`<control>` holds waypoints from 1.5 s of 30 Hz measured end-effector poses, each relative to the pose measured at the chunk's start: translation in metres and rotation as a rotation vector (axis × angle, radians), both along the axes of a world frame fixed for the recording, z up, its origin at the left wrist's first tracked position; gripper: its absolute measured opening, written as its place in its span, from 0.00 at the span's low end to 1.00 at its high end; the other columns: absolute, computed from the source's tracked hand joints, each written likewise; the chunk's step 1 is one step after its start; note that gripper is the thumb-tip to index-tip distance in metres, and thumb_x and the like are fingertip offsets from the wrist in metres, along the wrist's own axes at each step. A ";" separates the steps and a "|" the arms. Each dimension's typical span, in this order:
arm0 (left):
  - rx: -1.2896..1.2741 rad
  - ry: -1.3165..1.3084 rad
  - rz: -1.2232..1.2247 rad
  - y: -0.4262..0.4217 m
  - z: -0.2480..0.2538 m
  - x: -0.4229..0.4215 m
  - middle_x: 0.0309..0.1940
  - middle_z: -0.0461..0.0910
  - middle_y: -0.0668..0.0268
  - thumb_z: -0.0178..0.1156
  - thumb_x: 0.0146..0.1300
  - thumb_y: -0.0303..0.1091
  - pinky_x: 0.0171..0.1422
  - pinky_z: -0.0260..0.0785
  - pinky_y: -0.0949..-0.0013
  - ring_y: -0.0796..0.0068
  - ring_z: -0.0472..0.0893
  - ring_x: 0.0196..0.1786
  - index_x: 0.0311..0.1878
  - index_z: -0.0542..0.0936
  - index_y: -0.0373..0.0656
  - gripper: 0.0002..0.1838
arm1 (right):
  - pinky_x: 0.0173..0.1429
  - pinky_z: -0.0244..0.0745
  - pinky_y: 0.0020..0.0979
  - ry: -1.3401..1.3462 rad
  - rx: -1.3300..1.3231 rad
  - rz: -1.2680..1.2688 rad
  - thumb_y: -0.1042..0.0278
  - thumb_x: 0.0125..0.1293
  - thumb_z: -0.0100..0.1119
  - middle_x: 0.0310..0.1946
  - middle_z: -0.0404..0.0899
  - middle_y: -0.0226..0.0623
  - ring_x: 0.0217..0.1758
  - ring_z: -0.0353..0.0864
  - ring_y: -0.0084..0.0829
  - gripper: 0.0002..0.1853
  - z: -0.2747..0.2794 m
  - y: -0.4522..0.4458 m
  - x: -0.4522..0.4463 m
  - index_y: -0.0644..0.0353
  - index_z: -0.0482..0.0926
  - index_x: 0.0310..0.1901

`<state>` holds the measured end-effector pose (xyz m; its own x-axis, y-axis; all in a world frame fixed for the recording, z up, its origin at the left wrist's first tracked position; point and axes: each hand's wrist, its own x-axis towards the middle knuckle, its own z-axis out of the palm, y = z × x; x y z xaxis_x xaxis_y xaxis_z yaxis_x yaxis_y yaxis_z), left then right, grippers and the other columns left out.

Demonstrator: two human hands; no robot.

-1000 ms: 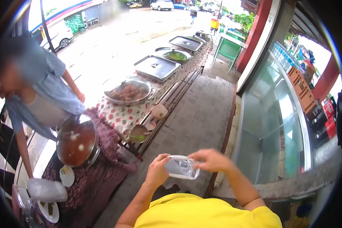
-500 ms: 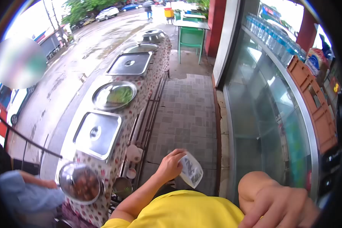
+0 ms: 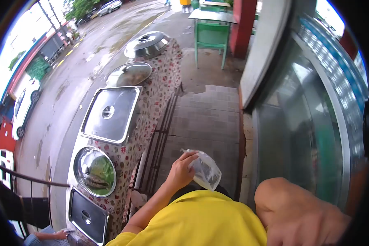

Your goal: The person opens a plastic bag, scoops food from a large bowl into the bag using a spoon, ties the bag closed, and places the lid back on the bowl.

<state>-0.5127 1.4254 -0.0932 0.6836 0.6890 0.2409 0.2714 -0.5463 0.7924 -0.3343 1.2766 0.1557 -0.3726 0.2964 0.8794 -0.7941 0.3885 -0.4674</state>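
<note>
My left hand (image 3: 181,170) is closed on the edge of a clear plastic bag (image 3: 206,170), its fingers pinched at the bag's upper left. Something pale shows at the bag's lower edge, too unclear to name. The bag hangs just in front of my yellow shirt, above the tiled floor. At the lower right, my right hand (image 3: 311,223) looms large and blurred, close to the camera and apart from the bag. Its fingers are smeared and partly cut off by the frame's dark edge, so their pose is unclear.
Left, a long table with a patterned cloth (image 3: 151,96) bears lidded trays (image 3: 110,115) and a glass-lidded dish (image 3: 95,171). A person's arm (image 3: 49,235) reaches in at the lower left. A glass display case (image 3: 299,135) stands right. Ahead is a green chair (image 3: 212,37).
The view has moved forward along the table. My right hand has left the plastic and moved to the lower right. My left hand still holds the plastic, now tilted and hanging.
</note>
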 end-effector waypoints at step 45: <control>0.016 -0.321 1.949 0.360 -0.011 0.204 0.47 0.81 0.58 0.49 0.48 0.14 0.34 0.74 0.72 0.65 0.83 0.40 0.43 0.81 0.35 0.19 | 0.58 0.70 0.39 -1.499 0.404 -1.010 0.79 0.46 0.50 0.50 0.77 0.54 0.57 0.76 0.49 0.31 -0.211 1.108 0.068 0.62 0.69 0.58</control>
